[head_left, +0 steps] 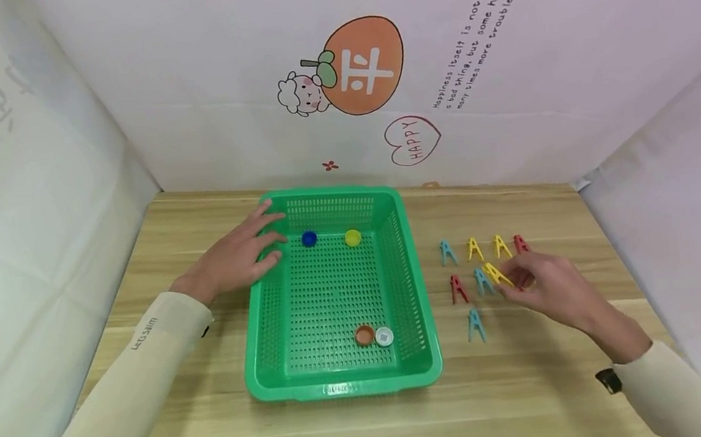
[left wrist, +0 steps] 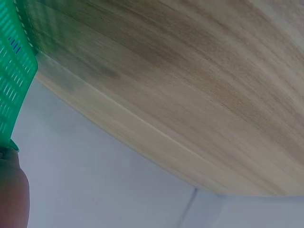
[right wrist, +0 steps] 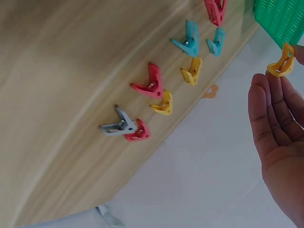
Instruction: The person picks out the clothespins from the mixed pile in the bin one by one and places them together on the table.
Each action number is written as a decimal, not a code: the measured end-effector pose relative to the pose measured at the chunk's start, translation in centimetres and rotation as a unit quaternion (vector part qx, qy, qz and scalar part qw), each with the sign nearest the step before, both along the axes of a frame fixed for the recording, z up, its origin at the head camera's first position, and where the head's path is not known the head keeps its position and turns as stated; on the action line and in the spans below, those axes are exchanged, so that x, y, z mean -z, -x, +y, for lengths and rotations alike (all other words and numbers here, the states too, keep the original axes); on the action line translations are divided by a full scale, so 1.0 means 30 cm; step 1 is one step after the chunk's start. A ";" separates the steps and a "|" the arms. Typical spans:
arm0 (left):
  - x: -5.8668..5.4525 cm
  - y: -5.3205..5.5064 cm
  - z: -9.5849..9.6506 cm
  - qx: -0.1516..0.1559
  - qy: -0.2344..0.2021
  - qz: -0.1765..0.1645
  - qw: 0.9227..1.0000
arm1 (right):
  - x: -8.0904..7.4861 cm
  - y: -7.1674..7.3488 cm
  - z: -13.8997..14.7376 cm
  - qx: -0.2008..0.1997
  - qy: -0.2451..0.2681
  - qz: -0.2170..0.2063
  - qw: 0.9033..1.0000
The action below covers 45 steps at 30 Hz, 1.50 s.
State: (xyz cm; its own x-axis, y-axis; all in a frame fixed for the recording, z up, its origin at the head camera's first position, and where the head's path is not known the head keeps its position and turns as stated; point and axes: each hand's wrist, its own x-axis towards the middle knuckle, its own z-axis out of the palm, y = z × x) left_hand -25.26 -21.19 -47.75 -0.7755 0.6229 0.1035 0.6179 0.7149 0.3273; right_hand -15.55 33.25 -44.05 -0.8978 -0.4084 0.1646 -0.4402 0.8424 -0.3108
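Note:
My right hand pinches a yellow clothespin between thumb and fingertips, raised over the table. In the right wrist view that clothespin shows clear of the tabletop. Around it lie blue, yellow and red clothespins in loose rows; the hand partly covers some on the right. My left hand is at the left rim of a green basket, fingers spread and loosely bent over its edge. Only a bit of that hand shows in the left wrist view, beside the basket wall.
Inside the basket are a blue cap and a yellow cap at the back, with a brown cap and a white cap near the front. A grey clothespin lies beside red ones. Printed cloth walls enclose the wooden table.

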 end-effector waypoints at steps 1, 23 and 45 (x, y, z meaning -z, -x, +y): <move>-0.001 0.000 0.000 0.000 0.000 -0.001 1.000 | 0.008 -0.009 0.003 0.005 0.002 0.002 1.000; -0.003 0.008 -0.003 0.007 -0.008 0.012 1.000 | 0.202 -0.160 0.004 0.160 0.000 -0.068 0.985; 0.005 0.009 -0.004 0.006 -0.006 0.008 1.000 | 0.255 -0.180 -0.026 0.207 0.003 -0.087 0.974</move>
State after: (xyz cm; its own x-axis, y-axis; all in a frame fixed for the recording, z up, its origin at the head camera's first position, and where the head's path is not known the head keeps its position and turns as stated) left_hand -25.53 -21.32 -47.90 -0.7660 0.6310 0.1228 0.6318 0.7037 0.3252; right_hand -10.16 32.48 -51.70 -1.0000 -0.0039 -0.0029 -0.0027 0.9346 -0.3556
